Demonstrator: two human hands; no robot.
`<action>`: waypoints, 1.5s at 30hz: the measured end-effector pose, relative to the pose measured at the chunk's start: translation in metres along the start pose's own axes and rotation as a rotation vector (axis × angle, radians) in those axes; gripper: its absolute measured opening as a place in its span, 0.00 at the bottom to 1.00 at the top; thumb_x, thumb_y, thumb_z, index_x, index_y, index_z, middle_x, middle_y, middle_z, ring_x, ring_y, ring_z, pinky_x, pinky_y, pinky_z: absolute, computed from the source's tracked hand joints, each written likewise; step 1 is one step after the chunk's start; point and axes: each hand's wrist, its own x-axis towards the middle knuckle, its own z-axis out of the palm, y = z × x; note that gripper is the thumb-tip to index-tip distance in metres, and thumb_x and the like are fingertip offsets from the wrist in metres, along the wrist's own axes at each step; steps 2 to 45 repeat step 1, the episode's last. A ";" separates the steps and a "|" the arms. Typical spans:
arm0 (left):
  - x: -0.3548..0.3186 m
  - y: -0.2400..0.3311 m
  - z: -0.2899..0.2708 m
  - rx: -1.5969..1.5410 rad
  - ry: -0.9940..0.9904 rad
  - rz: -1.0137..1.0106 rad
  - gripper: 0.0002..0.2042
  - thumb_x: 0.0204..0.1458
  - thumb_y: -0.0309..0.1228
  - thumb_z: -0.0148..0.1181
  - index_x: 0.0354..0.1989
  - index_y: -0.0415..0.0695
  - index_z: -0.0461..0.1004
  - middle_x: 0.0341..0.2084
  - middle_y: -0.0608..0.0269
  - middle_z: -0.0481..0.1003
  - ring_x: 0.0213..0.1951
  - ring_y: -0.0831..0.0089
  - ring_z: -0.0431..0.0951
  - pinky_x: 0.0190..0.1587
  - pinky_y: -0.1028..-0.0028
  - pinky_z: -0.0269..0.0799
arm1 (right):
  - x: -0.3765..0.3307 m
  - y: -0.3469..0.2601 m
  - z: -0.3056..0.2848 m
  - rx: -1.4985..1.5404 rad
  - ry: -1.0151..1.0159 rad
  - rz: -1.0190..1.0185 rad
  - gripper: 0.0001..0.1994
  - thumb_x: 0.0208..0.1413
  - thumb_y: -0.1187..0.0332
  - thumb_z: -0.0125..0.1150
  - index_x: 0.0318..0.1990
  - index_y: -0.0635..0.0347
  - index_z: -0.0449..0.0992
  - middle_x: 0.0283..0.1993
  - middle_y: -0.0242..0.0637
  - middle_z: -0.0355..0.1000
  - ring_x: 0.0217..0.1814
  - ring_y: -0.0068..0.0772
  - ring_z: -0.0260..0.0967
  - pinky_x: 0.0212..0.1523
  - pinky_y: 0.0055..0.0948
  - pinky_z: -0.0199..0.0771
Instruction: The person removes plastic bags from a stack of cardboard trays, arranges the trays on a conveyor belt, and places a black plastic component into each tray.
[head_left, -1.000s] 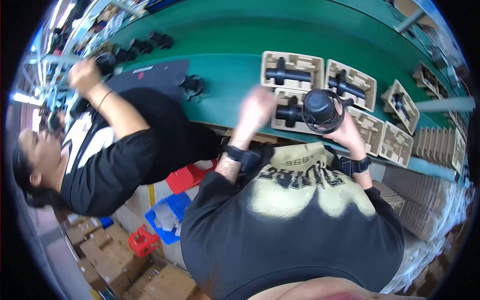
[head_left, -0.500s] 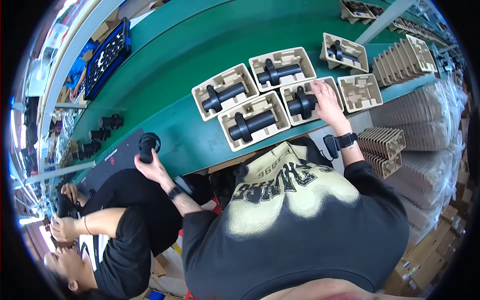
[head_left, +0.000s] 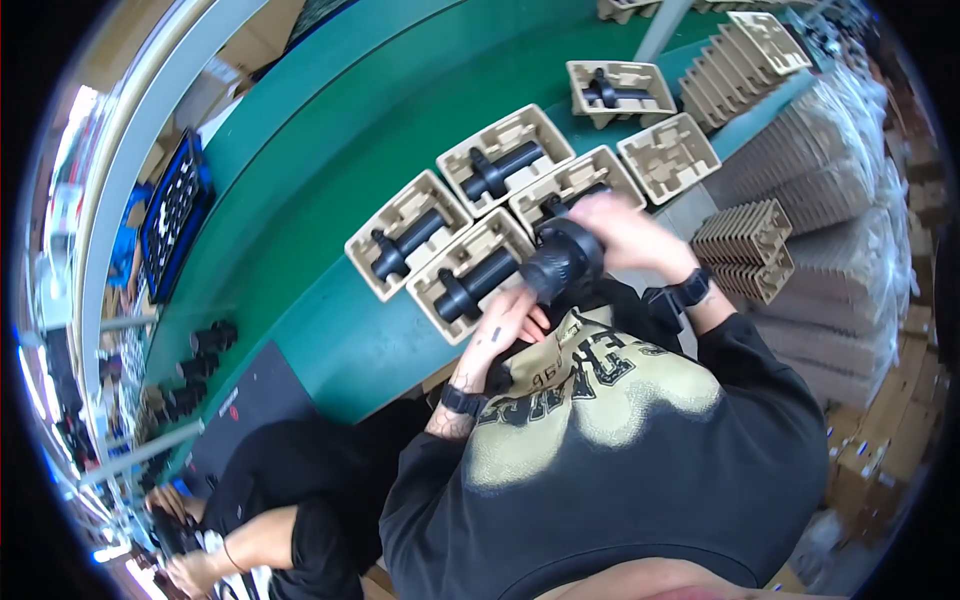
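A black ridged tube with a wide ring collar (head_left: 556,264) is raised in front of my chest, over the near edge of the trays. Around its lower left end my left hand (head_left: 512,318) is closed. My right hand (head_left: 632,235), smeared by motion, is against the collar side; its fingertips are partly hidden. Behind the raised tube, a moulded tan tray (head_left: 622,180) holds another black collared tube (head_left: 590,196). Similar tubes lie in the near left tray (head_left: 425,300), the far left tray (head_left: 362,250) and the tray (head_left: 530,118) behind them.
An unfilled tan tray (head_left: 690,150) stands right of the group, with a loaded tray (head_left: 640,75) beyond. Tray stacks (head_left: 745,245) and plastic-wrapped stacks (head_left: 835,200) fill the right. At lower left a co-worker's hands (head_left: 190,570) hold a black object. Several black parts (head_left: 205,350) stand farther left.
My left hand has brought the black collared tube rightward to my chest. My right hand has left the near right tray and come to the tube. The view has shifted.
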 end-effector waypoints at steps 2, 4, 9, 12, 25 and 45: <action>0.007 0.004 -0.013 0.094 0.021 0.022 0.24 0.62 0.41 0.44 0.63 0.44 0.50 0.25 0.52 0.76 0.19 0.62 0.78 0.22 0.72 0.77 | -0.007 0.001 -0.004 -0.008 0.023 0.032 0.36 0.43 0.63 0.70 0.61 0.53 0.63 0.51 0.39 0.73 0.52 0.42 0.72 0.61 0.41 0.61; 0.007 0.004 -0.013 0.094 0.021 0.022 0.24 0.62 0.41 0.44 0.63 0.44 0.50 0.25 0.52 0.76 0.19 0.62 0.78 0.22 0.72 0.77 | -0.007 0.001 -0.004 -0.008 0.023 0.032 0.36 0.43 0.63 0.70 0.61 0.53 0.63 0.51 0.39 0.73 0.52 0.42 0.72 0.61 0.41 0.61; 0.007 0.004 -0.013 0.094 0.021 0.022 0.24 0.62 0.41 0.44 0.63 0.44 0.50 0.25 0.52 0.76 0.19 0.62 0.78 0.22 0.72 0.77 | -0.007 0.001 -0.004 -0.008 0.023 0.032 0.36 0.43 0.63 0.70 0.61 0.53 0.63 0.51 0.39 0.73 0.52 0.42 0.72 0.61 0.41 0.61; 0.007 0.004 -0.013 0.094 0.021 0.022 0.24 0.62 0.41 0.44 0.63 0.44 0.50 0.25 0.52 0.76 0.19 0.62 0.78 0.22 0.72 0.77 | -0.007 0.001 -0.004 -0.008 0.023 0.032 0.36 0.43 0.63 0.70 0.61 0.53 0.63 0.51 0.39 0.73 0.52 0.42 0.72 0.61 0.41 0.61; 0.007 0.004 -0.013 0.094 0.021 0.022 0.24 0.62 0.41 0.44 0.63 0.44 0.50 0.25 0.52 0.76 0.19 0.62 0.78 0.22 0.72 0.77 | -0.007 0.001 -0.004 -0.008 0.023 0.032 0.36 0.43 0.63 0.70 0.61 0.53 0.63 0.51 0.39 0.73 0.52 0.42 0.72 0.61 0.41 0.61; 0.007 0.004 -0.013 0.094 0.021 0.022 0.24 0.62 0.41 0.44 0.63 0.44 0.50 0.25 0.52 0.76 0.19 0.62 0.78 0.22 0.72 0.77 | -0.007 0.001 -0.004 -0.008 0.023 0.032 0.36 0.43 0.63 0.70 0.61 0.53 0.63 0.51 0.39 0.73 0.52 0.42 0.72 0.61 0.41 0.61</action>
